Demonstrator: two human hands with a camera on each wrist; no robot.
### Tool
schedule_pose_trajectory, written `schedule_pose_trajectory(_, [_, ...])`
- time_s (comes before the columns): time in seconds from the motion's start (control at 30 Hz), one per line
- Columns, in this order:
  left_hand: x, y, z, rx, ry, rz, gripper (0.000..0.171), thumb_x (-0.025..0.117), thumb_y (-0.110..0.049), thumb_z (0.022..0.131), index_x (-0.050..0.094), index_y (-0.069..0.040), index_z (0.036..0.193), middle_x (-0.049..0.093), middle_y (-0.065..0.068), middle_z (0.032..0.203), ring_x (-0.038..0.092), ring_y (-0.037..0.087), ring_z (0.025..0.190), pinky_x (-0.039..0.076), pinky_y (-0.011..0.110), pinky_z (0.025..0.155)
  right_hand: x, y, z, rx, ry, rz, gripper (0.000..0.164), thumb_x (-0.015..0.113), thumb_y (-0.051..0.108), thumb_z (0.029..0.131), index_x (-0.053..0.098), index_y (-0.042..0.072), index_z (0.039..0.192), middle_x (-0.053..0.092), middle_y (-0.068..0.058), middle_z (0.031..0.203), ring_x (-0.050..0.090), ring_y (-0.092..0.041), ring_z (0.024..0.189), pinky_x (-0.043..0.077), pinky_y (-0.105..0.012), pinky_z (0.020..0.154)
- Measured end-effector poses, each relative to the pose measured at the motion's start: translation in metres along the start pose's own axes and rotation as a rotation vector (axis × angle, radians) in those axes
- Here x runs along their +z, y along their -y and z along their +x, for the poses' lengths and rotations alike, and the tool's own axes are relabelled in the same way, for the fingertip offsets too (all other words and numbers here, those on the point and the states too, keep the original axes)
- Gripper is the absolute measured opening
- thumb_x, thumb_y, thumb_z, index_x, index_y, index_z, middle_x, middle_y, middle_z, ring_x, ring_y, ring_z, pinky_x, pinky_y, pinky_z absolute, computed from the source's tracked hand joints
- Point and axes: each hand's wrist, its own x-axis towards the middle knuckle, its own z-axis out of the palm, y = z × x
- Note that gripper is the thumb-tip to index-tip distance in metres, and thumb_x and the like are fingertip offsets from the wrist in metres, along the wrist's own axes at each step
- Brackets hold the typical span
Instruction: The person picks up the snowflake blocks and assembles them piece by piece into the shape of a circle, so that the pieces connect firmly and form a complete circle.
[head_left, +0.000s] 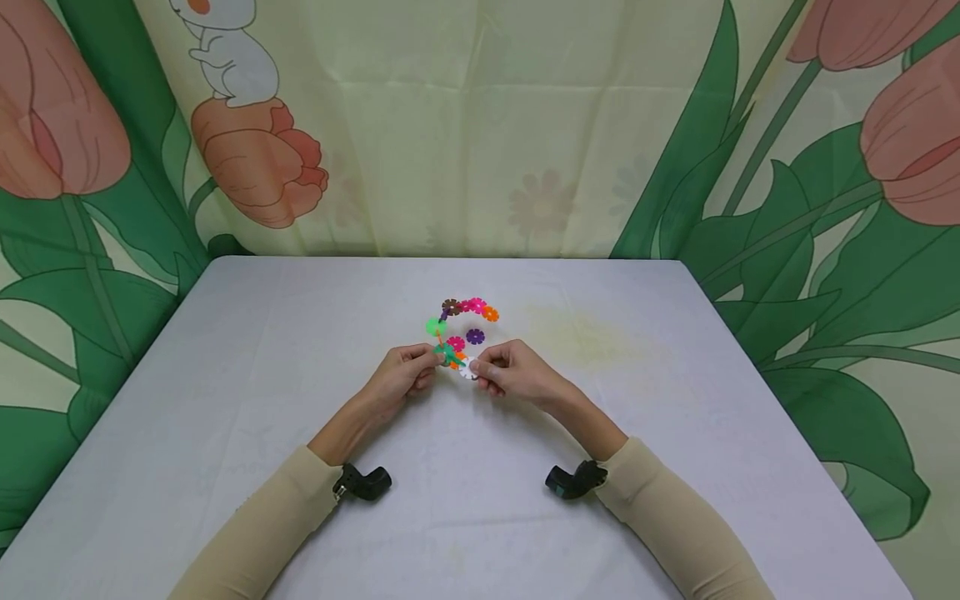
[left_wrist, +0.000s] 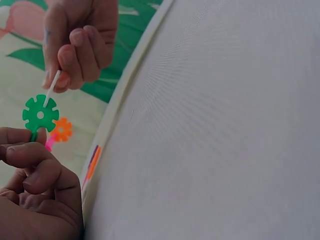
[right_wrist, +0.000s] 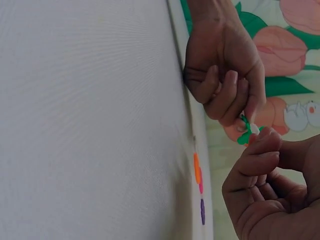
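Observation:
Slightly nearer than the table's middle, my left hand pinches a green notched flower-shaped disc between thumb and fingers. Facing it, my right hand pinches a white notched disc. Seen edge-on in the left wrist view, the white disc meets the green one's rim at an angle, touching at a notch. Just beyond the hands, a curved row of joined discs runs from a light green disc past a brown one to an orange one. Whether this row joins the green disc, I cannot tell.
A purple disc and a pink disc lie inside the curve of the row. Another orange disc shows partly between the hands. White cloth covers the table, and a printed curtain hangs behind its far edge.

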Motion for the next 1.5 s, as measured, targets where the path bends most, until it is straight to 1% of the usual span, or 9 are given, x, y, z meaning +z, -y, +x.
schedule_pose_trajectory(0.3, [-0.002, -0.003, 0.002, 0.004, -0.021, 0.085, 0.026, 0.060, -0.023, 0.108, 0.059, 0.002, 0.101, 0.042, -0.006, 0.068, 0.039, 0.009, 0.060, 0.029, 0.023, 0.055, 0.004, -0.002, 0.004, -0.032, -0.033, -0.012, 0.029, 0.065, 0.017, 0.106, 0.067, -0.011, 0.101, 0.064, -0.003, 0.075, 0.056, -0.013, 0.066, 0.049, -0.022, 0.061])
schedule_pose_trajectory(0.43, [0.001, -0.004, 0.002, 0.009, 0.005, 0.085, 0.030, 0.060, -0.028, 0.109, 0.057, -0.003, 0.092, 0.043, -0.005, 0.069, 0.037, 0.009, 0.060, 0.029, 0.023, 0.056, 0.005, -0.004, 0.006, -0.070, -0.076, 0.014, 0.028, 0.064, 0.016, 0.107, 0.068, -0.011, 0.103, 0.064, 0.000, 0.074, 0.057, -0.012, 0.066, 0.049, -0.021, 0.062])
schedule_pose_trajectory(0.53, [0.004, -0.003, 0.002, 0.038, 0.052, 0.147, 0.032, 0.061, -0.028, 0.109, 0.057, -0.003, 0.088, 0.045, -0.004, 0.069, 0.038, 0.010, 0.061, 0.031, 0.023, 0.056, 0.007, -0.006, 0.007, -0.107, -0.105, 0.030, 0.031, 0.063, 0.017, 0.107, 0.068, -0.013, 0.103, 0.064, 0.003, 0.073, 0.056, -0.010, 0.064, 0.049, -0.020, 0.061])
schedule_pose_trajectory(0.67, [0.010, -0.003, 0.001, 0.083, 0.092, 0.257, 0.034, 0.065, -0.030, 0.107, 0.067, 0.004, 0.102, 0.049, -0.004, 0.069, 0.041, 0.011, 0.060, 0.033, 0.023, 0.054, 0.010, -0.007, 0.007, -0.155, -0.146, 0.014, 0.033, 0.063, 0.018, 0.108, 0.067, -0.014, 0.101, 0.063, 0.003, 0.070, 0.057, -0.010, 0.062, 0.049, -0.020, 0.060])
schedule_pose_trajectory(0.77, [0.013, -0.003, 0.000, 0.097, 0.080, 0.281, 0.036, 0.067, -0.031, 0.105, 0.070, 0.005, 0.109, 0.050, -0.005, 0.068, 0.041, 0.011, 0.058, 0.033, 0.023, 0.052, 0.013, -0.006, 0.006, -0.172, -0.166, -0.021, 0.031, 0.063, 0.018, 0.107, 0.068, -0.012, 0.100, 0.061, 0.002, 0.070, 0.056, -0.011, 0.061, 0.050, -0.021, 0.059])
schedule_pose_trajectory(1.1, [0.013, -0.003, 0.000, 0.111, 0.033, 0.245, 0.034, 0.065, -0.025, 0.106, 0.065, 0.009, 0.106, 0.053, -0.004, 0.068, 0.042, 0.009, 0.058, 0.035, 0.022, 0.053, 0.012, -0.006, 0.007, -0.176, -0.176, -0.117, 0.032, 0.064, 0.025, 0.107, 0.071, -0.005, 0.101, 0.058, -0.001, 0.068, 0.053, -0.015, 0.061, 0.043, -0.024, 0.060])
schedule_pose_trajectory(1.23, [0.009, -0.003, 0.001, 0.098, -0.008, 0.234, 0.033, 0.066, -0.025, 0.106, 0.064, 0.007, 0.106, 0.053, -0.004, 0.070, 0.043, 0.011, 0.062, 0.036, 0.022, 0.055, 0.004, -0.009, 0.011, -0.114, -0.250, -0.161, 0.031, 0.062, 0.028, 0.108, 0.074, 0.000, 0.105, 0.061, -0.004, 0.072, 0.056, -0.016, 0.062, 0.048, -0.026, 0.062])
schedule_pose_trajectory(1.37, [0.004, -0.005, 0.002, 0.062, -0.031, 0.199, 0.033, 0.065, -0.027, 0.106, 0.064, 0.006, 0.112, 0.052, -0.004, 0.072, 0.044, 0.012, 0.065, 0.035, 0.022, 0.056, -0.005, -0.015, 0.022, -0.039, -0.353, -0.279, 0.025, 0.066, 0.027, 0.105, 0.077, 0.006, 0.113, 0.064, -0.003, 0.069, 0.055, -0.015, 0.060, 0.046, -0.026, 0.061])
schedule_pose_trajectory(1.5, [0.003, -0.005, 0.004, 0.056, -0.035, 0.177, 0.031, 0.063, -0.024, 0.107, 0.063, 0.006, 0.115, 0.052, -0.005, 0.071, 0.044, 0.011, 0.063, 0.034, 0.021, 0.055, -0.012, -0.022, 0.037, -0.013, -0.376, -0.358, 0.030, 0.071, 0.024, 0.100, 0.073, 0.009, 0.126, 0.061, 0.000, 0.061, 0.053, -0.014, 0.055, 0.044, -0.026, 0.059])
